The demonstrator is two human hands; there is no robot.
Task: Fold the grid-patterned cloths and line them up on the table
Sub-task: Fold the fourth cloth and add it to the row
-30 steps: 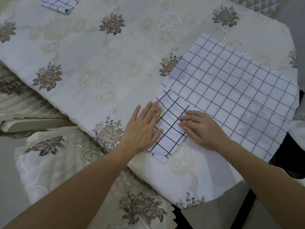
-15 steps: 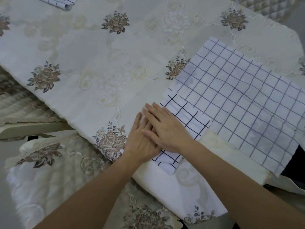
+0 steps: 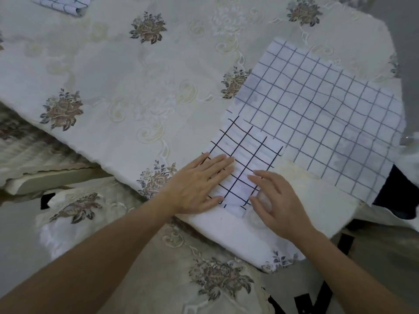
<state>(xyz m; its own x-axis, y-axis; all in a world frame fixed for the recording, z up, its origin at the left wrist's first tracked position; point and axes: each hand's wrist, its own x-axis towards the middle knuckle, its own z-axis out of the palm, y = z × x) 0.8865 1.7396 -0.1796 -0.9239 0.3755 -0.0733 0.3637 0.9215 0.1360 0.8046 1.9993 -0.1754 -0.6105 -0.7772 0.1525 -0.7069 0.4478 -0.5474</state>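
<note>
both hands – left [image 3: 195, 180], right [image 3: 277, 202] – lie flat, fingers spread (gripping nothing), on the folded strip [image 3: 243, 162], lower centre.

Folded cloth [image 3: 65, 4] cropped at top edge

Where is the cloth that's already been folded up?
In the head view, the finished folded cloth lies at the far left of the table, cut off by the picture's top edge, well away from both hands.
</note>
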